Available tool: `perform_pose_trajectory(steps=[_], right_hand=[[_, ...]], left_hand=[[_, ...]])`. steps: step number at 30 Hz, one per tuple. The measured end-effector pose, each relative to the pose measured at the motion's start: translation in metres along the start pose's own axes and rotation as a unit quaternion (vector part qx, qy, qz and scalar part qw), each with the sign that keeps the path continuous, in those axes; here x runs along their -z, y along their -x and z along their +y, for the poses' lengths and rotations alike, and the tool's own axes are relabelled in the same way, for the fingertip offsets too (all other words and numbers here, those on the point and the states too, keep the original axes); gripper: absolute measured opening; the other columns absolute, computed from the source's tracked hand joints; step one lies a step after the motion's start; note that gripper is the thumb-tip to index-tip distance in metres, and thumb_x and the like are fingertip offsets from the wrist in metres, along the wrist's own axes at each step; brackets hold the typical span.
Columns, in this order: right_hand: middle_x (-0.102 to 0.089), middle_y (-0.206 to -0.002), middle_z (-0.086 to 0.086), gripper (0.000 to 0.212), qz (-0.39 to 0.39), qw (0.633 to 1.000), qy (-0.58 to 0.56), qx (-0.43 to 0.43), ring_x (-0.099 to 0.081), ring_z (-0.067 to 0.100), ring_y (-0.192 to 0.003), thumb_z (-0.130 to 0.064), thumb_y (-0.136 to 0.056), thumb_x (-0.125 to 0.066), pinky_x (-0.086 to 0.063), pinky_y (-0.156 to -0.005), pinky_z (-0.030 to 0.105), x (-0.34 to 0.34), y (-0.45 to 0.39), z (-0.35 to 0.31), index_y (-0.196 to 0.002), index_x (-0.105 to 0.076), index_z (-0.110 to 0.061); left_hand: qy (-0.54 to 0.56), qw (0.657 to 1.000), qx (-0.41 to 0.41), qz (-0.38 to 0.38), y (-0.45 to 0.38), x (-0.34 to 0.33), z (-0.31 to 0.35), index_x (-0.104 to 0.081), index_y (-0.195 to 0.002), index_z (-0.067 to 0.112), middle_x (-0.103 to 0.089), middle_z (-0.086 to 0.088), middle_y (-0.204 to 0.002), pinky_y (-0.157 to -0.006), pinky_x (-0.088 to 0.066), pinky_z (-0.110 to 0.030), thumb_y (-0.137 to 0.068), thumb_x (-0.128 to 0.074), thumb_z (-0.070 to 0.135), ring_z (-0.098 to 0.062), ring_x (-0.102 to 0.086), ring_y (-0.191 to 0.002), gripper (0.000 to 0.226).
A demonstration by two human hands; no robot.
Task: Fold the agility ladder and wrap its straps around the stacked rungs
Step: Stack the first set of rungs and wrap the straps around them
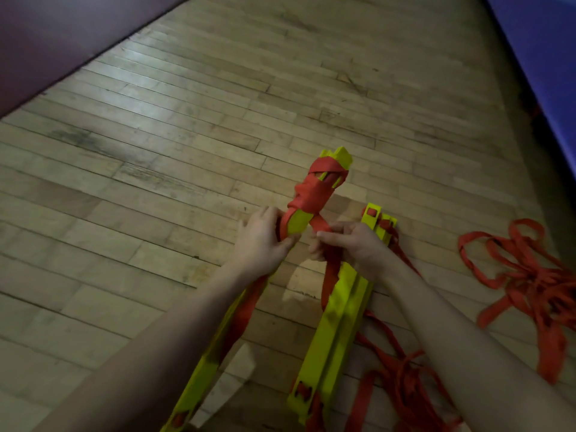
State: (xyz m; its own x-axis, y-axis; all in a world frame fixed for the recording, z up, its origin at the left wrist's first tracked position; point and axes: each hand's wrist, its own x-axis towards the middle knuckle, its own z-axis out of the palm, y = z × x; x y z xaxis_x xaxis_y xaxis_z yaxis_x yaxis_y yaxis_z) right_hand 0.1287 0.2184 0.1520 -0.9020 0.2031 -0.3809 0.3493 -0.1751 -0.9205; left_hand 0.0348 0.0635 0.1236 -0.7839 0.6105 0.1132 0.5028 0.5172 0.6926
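Two hands: left hand [260, 241] grips yellow rungs [296, 221]; right hand [355, 244] pinches red strap [321, 226].

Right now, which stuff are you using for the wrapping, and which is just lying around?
In the job:
- rungs, held by left hand
- strap, pinched by right hand
- wrapped part

Lying about:
- second rung stack on floor
- loose strap pile
- purple mat
- blue mat
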Motion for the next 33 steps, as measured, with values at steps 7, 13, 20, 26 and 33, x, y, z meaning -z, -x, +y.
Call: perform_pose_trajectory(steps=[7, 13, 20, 26, 33], right_hand=[[-0.068, -0.088, 0.016, 0.019, -0.072, 0.995, 0.025, -0.068, -0.067, 0.024, -0.084, -0.02, -0.093, -0.049, -0.051, -0.076, 0.028, 0.007, -0.003, 0.012, -0.095, -0.063, -0.007], [-0.049, -0.052, -0.002, 0.021, -0.029, 0.996, 0.045, -0.068, -0.042, 0.01, -0.045, -0.017, -0.097, -0.046, -0.034, -0.046, 0.019, 0.017, -0.011, 0.041, -0.082, -0.056, -0.006], [-0.032, -0.045, -0.008, 0.026, 0.028, 0.998, -0.044, -0.03, -0.025, 0.003, -0.038, -0.015, -0.101, -0.038, -0.019, -0.04, 0.017, 0.018, -0.037, 0.043, -0.082, -0.052, -0.005], [-0.042, -0.051, -0.005, 0.022, -0.004, 1.0, 0.017, -0.021, -0.031, 0.006, -0.041, -0.012, -0.101, -0.04, -0.025, -0.042, 0.017, 0.014, -0.046, 0.047, -0.087, -0.055, -0.004], [-0.066, -0.065, 0.004, 0.016, -0.035, 0.999, 0.018, -0.024, -0.063, 0.014, -0.064, -0.009, -0.095, -0.048, -0.051, -0.071, 0.025, 0.023, -0.033, 0.039, -0.088, -0.061, -0.006]], left_hand=[[0.08, 0.996, 0.012, 0.049, -0.006, -0.001, -0.006, -0.034, -0.091, 0.016, -0.046, 0.002, -0.077, -0.059, -0.038, -0.034, -0.086, -0.063, 0.023, -0.018, -0.048, -0.067, 0.031], [0.115, 0.99, 0.081, -0.032, -0.015, -0.004, -0.02, -0.03, -0.095, 0.013, -0.053, -0.002, -0.071, -0.054, -0.042, -0.032, -0.09, -0.06, 0.026, -0.018, -0.056, -0.062, 0.033], [0.223, 0.935, 0.211, -0.176, -0.032, -0.017, -0.03, -0.033, -0.122, 0.007, -0.052, -0.007, -0.1, -0.07, -0.047, -0.02, -0.089, -0.061, 0.017, -0.012, -0.053, -0.08, 0.044], [0.082, 0.974, 0.173, -0.118, -0.028, -0.04, -0.043, -0.056, -0.12, 0.012, -0.058, -0.007, -0.102, -0.088, -0.047, -0.041, -0.078, -0.074, 0.035, -0.028, -0.058, -0.098, 0.051], [-0.016, 0.994, 0.098, -0.043, -0.019, -0.036, -0.026, -0.042, -0.101, 0.014, -0.039, -0.001, -0.1, -0.091, -0.039, -0.042, -0.075, -0.071, 0.04, -0.026, -0.046, -0.099, 0.046]])
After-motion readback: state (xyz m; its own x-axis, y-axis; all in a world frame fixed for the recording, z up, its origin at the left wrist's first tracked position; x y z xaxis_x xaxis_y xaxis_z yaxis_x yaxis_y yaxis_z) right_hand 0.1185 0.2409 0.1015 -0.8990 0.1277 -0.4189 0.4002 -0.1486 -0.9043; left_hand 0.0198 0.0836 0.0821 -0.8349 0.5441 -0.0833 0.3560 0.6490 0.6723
